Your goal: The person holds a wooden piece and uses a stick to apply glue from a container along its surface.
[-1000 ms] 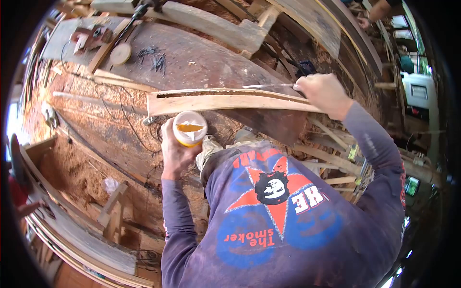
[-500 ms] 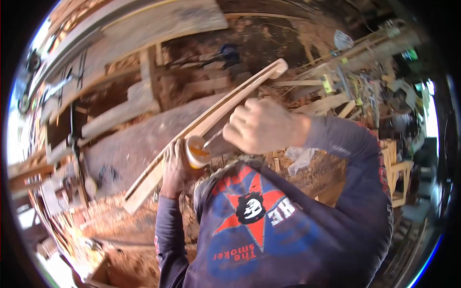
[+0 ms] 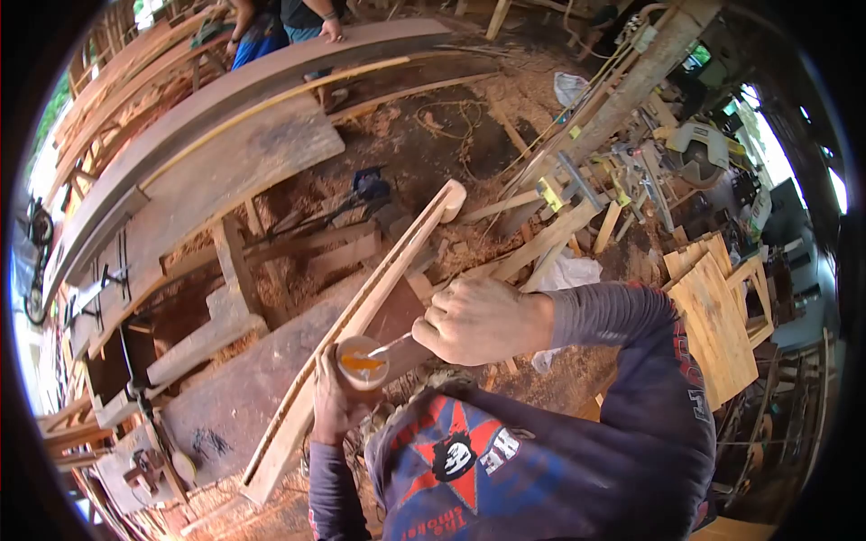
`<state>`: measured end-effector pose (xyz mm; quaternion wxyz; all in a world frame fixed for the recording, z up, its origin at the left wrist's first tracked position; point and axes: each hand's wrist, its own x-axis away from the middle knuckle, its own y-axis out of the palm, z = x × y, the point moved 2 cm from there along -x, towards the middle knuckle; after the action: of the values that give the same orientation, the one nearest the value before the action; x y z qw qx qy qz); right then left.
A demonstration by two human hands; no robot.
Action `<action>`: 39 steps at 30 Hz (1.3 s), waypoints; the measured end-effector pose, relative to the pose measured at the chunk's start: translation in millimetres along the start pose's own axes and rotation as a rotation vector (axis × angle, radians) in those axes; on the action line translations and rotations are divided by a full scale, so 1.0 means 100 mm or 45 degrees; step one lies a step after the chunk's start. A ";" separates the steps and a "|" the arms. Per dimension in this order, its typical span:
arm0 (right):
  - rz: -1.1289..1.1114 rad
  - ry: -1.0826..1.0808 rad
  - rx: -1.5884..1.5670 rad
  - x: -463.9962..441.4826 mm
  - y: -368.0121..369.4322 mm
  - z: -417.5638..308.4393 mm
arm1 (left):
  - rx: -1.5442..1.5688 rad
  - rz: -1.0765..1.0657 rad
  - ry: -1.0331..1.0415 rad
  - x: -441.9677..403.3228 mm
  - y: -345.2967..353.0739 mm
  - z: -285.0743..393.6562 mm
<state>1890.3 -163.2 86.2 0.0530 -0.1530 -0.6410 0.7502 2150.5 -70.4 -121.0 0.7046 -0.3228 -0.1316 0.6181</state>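
Note:
My left hand [image 3: 335, 404] is wrapped round a small white tub [image 3: 363, 371] with orange-yellow stuff inside. In my right hand [image 3: 478, 320] is a thin pale stick [image 3: 390, 346], pinched between the fingers, its far end at the tub's opening. Just beyond both hands lies a long, slightly curved wooden piece [image 3: 368, 307] with a dark groove along its length. It runs slantwise from lower left to upper right and ends in a rounded tip.
A dark board [image 3: 236, 394] lies beneath the wooden piece. Clamps [image 3: 577, 180] and timber offcuts are at the right, near a leaning plywood panel [image 3: 713, 329]. Beyond a long plank [image 3: 225, 87] stand other people [image 3: 311, 20]. Sawdust covers the ground.
My right hand has come from the far end of the grooved wood to the tub, bringing the stick to its opening. The camera view has turned, showing more of the right side.

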 end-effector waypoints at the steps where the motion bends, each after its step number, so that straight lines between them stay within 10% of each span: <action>1: -0.069 0.009 -0.044 0.03 0.01 0.02 | 0.052 0.039 -0.028 -0.04 -0.08 0.14; 9: 0.128 0.162 -0.148 -0.02 -0.14 -0.05 | -0.131 -0.166 -0.086 -0.12 -0.22 0.39; 12: -0.256 0.180 -0.080 0.00 -0.18 -0.09 | -0.026 -0.252 -0.121 -0.14 -0.21 0.22; 23: -0.031 0.297 -0.153 -0.16 -0.59 -0.19 | -0.093 0.171 0.001 -0.08 -0.43 0.11; 30: -0.292 -0.094 0.379 -0.62 -0.02 -0.63 | -0.159 0.385 0.101 -0.24 -0.52 0.27; 37: -0.284 -0.092 -0.453 -1.00 0.68 -0.11 | -0.226 0.431 0.061 -0.28 -0.52 0.25; 39: -0.465 0.587 -1.408 -0.96 0.78 0.02 | -0.310 0.461 0.063 -0.20 -0.51 0.25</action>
<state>1989.9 -204.7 26.1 0.2304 -0.2037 -0.9223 0.2339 2172.1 -83.8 -65.8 0.5410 -0.4390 -0.1279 0.7059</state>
